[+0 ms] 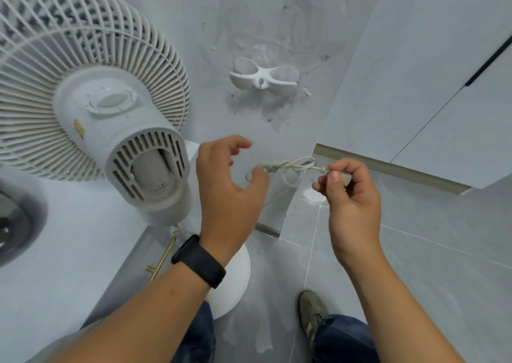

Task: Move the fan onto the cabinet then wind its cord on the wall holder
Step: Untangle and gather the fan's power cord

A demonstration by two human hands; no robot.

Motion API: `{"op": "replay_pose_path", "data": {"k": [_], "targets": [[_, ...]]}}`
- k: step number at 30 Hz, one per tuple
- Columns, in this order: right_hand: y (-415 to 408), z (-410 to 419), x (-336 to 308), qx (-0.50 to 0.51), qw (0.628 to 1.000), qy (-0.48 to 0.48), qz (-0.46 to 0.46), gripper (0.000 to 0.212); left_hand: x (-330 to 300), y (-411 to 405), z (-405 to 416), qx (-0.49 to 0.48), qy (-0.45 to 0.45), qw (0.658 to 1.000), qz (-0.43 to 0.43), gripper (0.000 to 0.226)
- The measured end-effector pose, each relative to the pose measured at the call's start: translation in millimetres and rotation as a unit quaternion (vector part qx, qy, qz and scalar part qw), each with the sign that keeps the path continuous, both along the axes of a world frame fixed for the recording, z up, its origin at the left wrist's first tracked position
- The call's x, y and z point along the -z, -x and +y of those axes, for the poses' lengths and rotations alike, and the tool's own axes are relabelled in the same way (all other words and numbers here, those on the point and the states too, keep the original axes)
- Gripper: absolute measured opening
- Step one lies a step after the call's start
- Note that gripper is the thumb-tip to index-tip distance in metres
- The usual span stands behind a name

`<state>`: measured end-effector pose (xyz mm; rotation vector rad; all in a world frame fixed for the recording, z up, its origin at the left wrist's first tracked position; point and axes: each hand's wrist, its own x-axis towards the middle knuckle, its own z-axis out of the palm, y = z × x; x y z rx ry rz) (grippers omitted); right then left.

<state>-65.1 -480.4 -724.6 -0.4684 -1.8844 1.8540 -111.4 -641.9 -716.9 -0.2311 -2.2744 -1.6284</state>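
The right hand [352, 196], at centre right of the frame, pinched the plug end of the cord [282, 166] between thumb and curled fingers. The left hand [230, 185], at centre, had its fingers loosely curled, and the cord's other end ran in by its thumb; whether it truly gripped the cord there I could not tell. Between the two hands the cord hung in a twisted, knotted bunch, its long axis running roughly left to right across the middle of the frame.

The holder [263, 77] sat on the wall in the upper centre, directly above the cord and well apart from both hands. Its two loops also lay side by side, left to right, so cord and holder were nearly parallel. Neither hand was clearly nearer; the holder stood above the gap between them.

The fan [91, 93] filled the upper left, seemingly already resting on the cabinet [69, 251], so that step looked done. The winding appeared not yet begun, since nothing lay on the holder. The coming move would likely call for lifting the cord straight up the frame.
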Motion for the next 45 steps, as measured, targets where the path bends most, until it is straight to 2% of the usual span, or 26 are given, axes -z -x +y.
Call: {"op": "replay_pose_path", "data": {"k": [2, 5, 7, 10, 18, 24, 29, 35, 41, 45], "targets": [[0.5, 1.4, 1.2, -0.007, 1.0, 0.024, 0.008, 0.024, 3.3, 2.8, -1.8, 0.04, 0.116, 0.992, 0.038, 0.027], [1.2, 2.4, 2.6, -0.017, 0.998, 0.064, 0.017, 0.024, 12.1, 2.8, -0.6, 0.116, 0.138, 0.984, -0.003, 0.017], [1.1, 2.3, 3.1, -0.023, 0.996, 0.081, 0.021, 0.023, 15.9, 0.4, 2.6, 0.171, 0.138, 0.974, -0.052, 0.02], [0.6, 1.6, 3.4, -0.026, 0.996, 0.086, 0.023, 0.022, 11.8, -3.8, 5.7, 0.227, 0.041, 0.965, -0.124, 0.024], [0.3, -0.2, 0.7, -0.03, 1.0, 0.0, -0.006, 0.015, 7.0, -6.7, 12.5, 0.189, -0.143, 0.948, -0.213, 0.028], [0.1, -4.5, 0.6, -0.039, 0.999, -0.016, -0.011, 0.014, 3.3, 0.7, 11.8, 0.177, -0.278, 0.894, -0.305, 0.031], [0.2, -6.3, 2.2, -0.045, 0.999, -0.019, -0.005, 0.018, 1.9, 2.3, 8.7, 0.178, -0.276, 0.889, -0.318, 0.037], [0.5, -8.1, 2.4, -0.061, 0.997, -0.04, -0.002, 0.017, -3.5, 5.5, 4.0, 0.168, -0.296, 0.884, -0.321, 0.028], [0.0, -5.1, 2.3, -0.05, 0.998, -0.028, -0.005, 0.014, -3.0, 1.8, 4.9, 0.221, -0.279, 0.885, -0.3, 0.027], [0.9, -2.3, 2.4, -0.053, 0.998, -0.025, -0.002, 0.015, -1.3, 1.4, 3.9, 0.243, -0.297, 0.875, -0.295, 0.022]]}}
